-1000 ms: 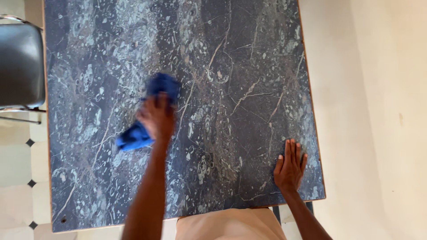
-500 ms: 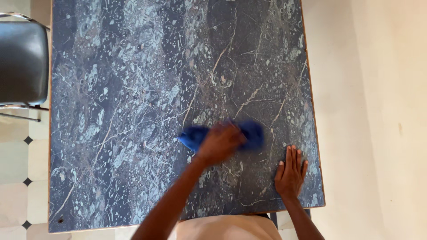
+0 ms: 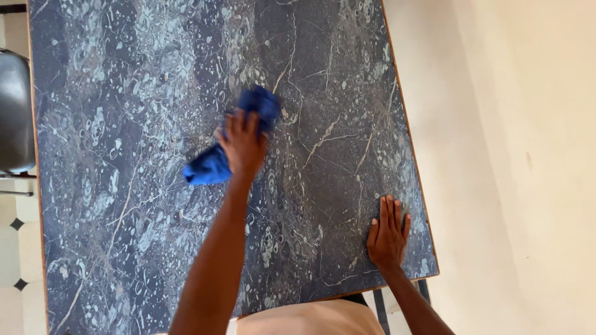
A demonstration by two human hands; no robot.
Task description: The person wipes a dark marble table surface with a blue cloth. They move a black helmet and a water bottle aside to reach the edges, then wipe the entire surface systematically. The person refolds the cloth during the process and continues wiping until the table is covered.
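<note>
My left hand (image 3: 243, 144) presses a crumpled blue cloth (image 3: 211, 166) flat against the dark marble-patterned tabletop (image 3: 124, 124), a little above the table's middle. The cloth sticks out from under the palm at the upper right and lower left. My right hand (image 3: 387, 233) lies flat on the tabletop near its front right corner, fingers together and pointing away from me, with nothing under it.
A black chair seat (image 3: 13, 111) with a metal frame stands at the table's left edge. A pale wall (image 3: 515, 155) runs along the table's right side. Tiled floor with small dark diamonds (image 3: 15, 248) shows at the lower left. My light-coloured clothing (image 3: 310, 319) is at the front edge.
My left hand swept the cloth from the middle-left to the right near my right hand, then back up and left to the centre. My right hand stayed planted.
</note>
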